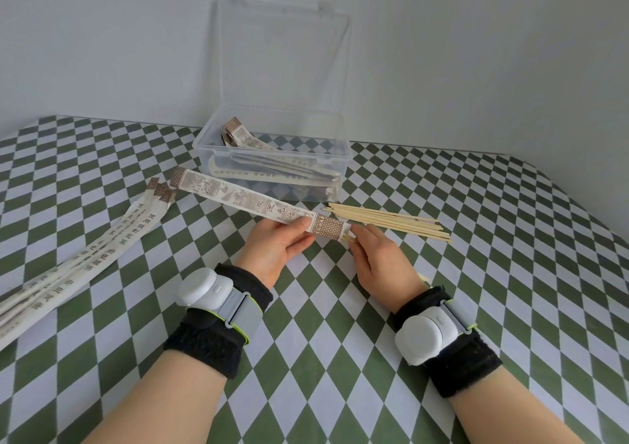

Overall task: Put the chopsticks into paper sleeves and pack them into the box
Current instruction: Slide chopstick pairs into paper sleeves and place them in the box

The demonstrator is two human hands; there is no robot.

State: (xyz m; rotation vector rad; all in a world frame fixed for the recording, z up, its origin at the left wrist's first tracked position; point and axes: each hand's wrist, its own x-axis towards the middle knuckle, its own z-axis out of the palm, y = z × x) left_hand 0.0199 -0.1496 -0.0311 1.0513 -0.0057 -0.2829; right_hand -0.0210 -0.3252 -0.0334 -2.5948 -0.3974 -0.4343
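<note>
My left hand [277, 248] grips a printed paper sleeve [238, 198] near its brown-patterned open end, the sleeve slanting up to the left above the table. My right hand [377, 256] pinches the ends of a chopstick pair [349, 238] that pokes only slightly out of that sleeve mouth. Several bare bamboo chopsticks [388, 222] lie on the table just right of my hands. A clear plastic box [272, 152] with its lid standing open sits behind, holding several sleeved chopsticks.
A pile of empty paper sleeves [88, 253] fans across the table's left side. The green and white checked tablecloth [476, 273] covers the table; a pale wall stands right behind the box. Both my wrists wear black bands with white devices.
</note>
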